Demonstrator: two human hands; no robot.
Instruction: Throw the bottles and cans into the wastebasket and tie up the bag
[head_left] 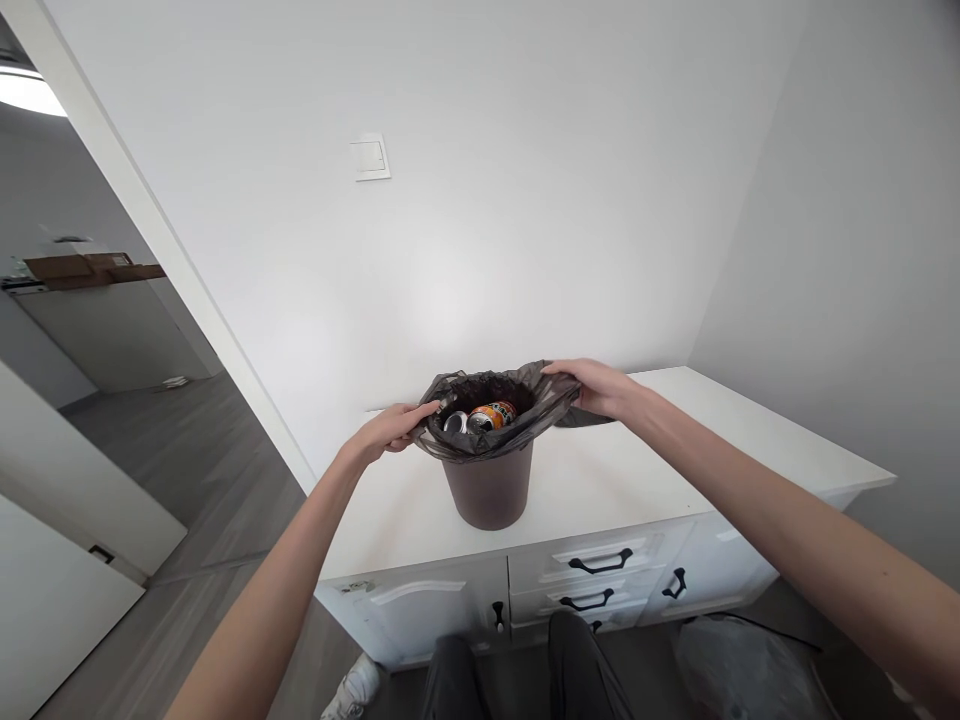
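Note:
A brown trash can [489, 490] stands upright on the white cabinet top. A dark translucent garbage bag [495, 442] lines it and is folded out over the rim. Inside lie drink cans, among them an orange can [495, 413] on its side and a silver-topped can [455, 422]. My left hand [391, 428] pinches the bag's edge at the left of the rim. On the right, my right hand [589, 385] grips the bag's edge, drawn a little outward from the can. Some fingertips are hidden by the plastic.
The white cabinet [585, 505] has drawers and doors with black handles. Behind my right hand lies a dark flat item [585, 417], partly hidden. A clear plastic bag [742, 665] sits on the floor at right. A light switch [370, 157] is on the wall; a doorway opens at left.

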